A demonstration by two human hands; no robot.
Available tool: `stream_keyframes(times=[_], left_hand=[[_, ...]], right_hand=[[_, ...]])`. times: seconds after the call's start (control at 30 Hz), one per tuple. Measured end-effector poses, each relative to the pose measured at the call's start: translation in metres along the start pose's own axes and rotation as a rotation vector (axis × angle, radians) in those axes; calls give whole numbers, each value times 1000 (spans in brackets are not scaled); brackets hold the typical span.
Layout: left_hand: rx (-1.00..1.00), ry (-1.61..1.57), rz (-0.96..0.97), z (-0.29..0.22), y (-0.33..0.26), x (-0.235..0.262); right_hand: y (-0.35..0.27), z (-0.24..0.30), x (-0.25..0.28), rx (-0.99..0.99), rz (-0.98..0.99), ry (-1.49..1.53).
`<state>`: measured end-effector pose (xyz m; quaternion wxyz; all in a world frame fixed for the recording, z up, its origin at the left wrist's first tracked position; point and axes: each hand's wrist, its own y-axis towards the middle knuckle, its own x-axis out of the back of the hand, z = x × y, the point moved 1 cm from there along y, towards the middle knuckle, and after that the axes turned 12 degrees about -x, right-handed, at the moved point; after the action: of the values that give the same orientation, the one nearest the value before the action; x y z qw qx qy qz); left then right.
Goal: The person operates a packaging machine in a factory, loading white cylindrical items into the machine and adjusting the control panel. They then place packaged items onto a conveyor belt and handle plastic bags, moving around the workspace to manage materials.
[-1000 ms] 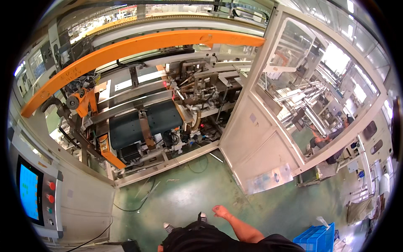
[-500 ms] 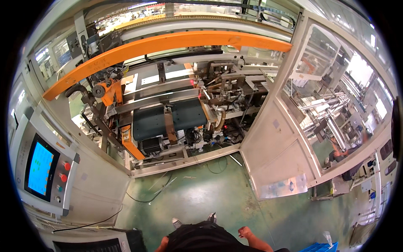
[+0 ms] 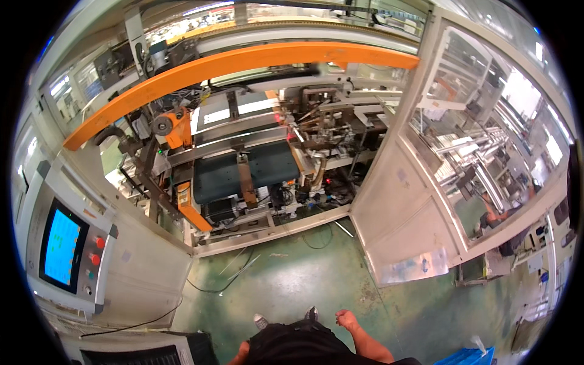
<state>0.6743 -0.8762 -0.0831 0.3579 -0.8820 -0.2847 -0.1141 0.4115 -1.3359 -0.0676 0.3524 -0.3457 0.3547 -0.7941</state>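
I stand on a green floor [image 3: 292, 286] facing a large packaging machine [image 3: 255, 170] whose white-framed door [image 3: 401, 225] hangs open. My right hand [image 3: 347, 318] hangs low by my hip with its fingers curled and nothing in it, well short of the machine. Of my left arm only a piece of forearm [image 3: 241, 354] shows at the bottom edge, and the hand is hidden. The tips of my shoes [image 3: 286, 317] poke out below my dark clothing.
An orange curved beam [image 3: 231, 67] spans the machine's top. A control panel with a lit blue screen [image 3: 59, 246] and red buttons stands at the left. Cables [image 3: 225, 283] trail over the floor. A blue crate [image 3: 465, 358] sits at lower right, beyond a glazed enclosure [image 3: 486, 152].
The view has swung so the machine sits more to the right and the control panel shows fully. My right hand dropped lower and closer to my body.
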Motion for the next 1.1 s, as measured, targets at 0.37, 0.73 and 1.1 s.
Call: stream_keyframes(times=[0.37, 0.73, 1.1], left_hand=[[-180, 172, 404, -135, 161, 2], [-291, 260, 708, -241, 145, 8], [-218, 524, 781, -421, 173, -433]], right_hand=[[-74, -35, 68, -78, -410, -258], [-203, -225, -20, -572, -818, 318], [-242, -425, -13, -695, -758, 461]])
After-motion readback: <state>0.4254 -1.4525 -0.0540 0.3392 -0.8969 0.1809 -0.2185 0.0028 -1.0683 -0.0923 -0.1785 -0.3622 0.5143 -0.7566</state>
